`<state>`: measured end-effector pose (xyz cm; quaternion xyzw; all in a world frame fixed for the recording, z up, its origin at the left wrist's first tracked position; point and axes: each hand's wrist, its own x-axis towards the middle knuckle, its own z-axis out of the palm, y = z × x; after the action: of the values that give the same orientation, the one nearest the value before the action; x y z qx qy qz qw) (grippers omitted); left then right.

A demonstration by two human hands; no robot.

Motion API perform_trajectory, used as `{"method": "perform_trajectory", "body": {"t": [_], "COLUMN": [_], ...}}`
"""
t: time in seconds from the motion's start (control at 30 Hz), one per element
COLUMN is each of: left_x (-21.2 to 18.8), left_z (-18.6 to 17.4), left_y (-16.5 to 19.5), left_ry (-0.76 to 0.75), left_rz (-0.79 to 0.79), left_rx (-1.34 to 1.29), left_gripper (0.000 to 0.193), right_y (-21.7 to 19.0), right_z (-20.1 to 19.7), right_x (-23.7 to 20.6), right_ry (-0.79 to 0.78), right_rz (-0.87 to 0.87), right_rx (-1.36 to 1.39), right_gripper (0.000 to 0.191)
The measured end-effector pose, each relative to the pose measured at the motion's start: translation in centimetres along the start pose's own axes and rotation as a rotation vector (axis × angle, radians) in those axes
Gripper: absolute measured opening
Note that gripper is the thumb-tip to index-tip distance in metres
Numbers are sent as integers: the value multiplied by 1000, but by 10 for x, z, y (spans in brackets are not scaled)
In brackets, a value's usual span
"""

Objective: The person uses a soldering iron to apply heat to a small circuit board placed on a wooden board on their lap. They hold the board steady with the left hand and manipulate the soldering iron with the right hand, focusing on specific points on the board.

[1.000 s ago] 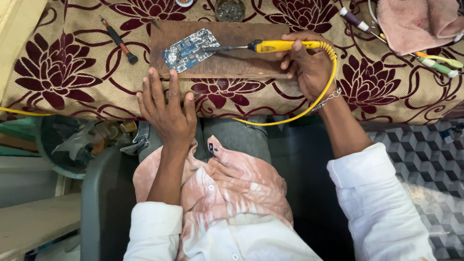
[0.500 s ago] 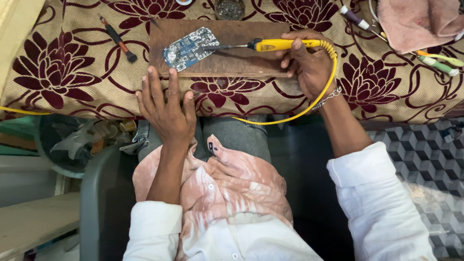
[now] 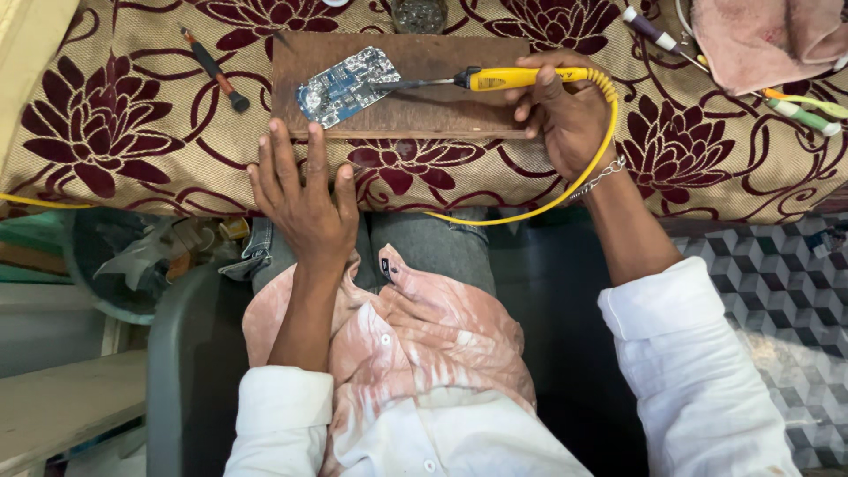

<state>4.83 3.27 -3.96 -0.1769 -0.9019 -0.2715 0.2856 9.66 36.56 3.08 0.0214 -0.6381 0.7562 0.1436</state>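
Small red-handled screwdriver [image 3: 212,69] lies untouched on the floral maroon-and-tan cloth [image 3: 115,132]. Left hand [image 3: 305,199] rests flat, fingers spread, at the near edge of the brown wooden board [image 3: 424,97], holding nothing. Blue rectangular circuit board [image 3: 346,86] lies on the board's left part. Right hand [image 3: 565,110] grips the yellow-handled soldering iron [image 3: 521,78], tip at the circuit board's right edge, probably touching. Soldering looks underway; joints too small to judge. Pink rag [image 3: 760,40] far right.
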Motion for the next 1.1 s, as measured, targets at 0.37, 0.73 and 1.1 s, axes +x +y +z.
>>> {"method": "perform_trajectory", "body": {"t": [0.37,0.73,1.1], "left_x": [0,1,1], "left_z": [-2,-2,-4], "left_y": [-1,1,2], "left_ry": [-11,-3,-4], "left_rz": [0,-2,-3], "left_rx": [-7,-14,-22], "left_gripper": [53,52,51], "right_y": [3,5,2], "right_z": [-3,-3,-1], "right_x": [0,2,1], "right_ry": [50,76,56], "right_rz": [-9,-36,-7], "right_rx": [81,119,71], "right_gripper": [37,39,39]}}
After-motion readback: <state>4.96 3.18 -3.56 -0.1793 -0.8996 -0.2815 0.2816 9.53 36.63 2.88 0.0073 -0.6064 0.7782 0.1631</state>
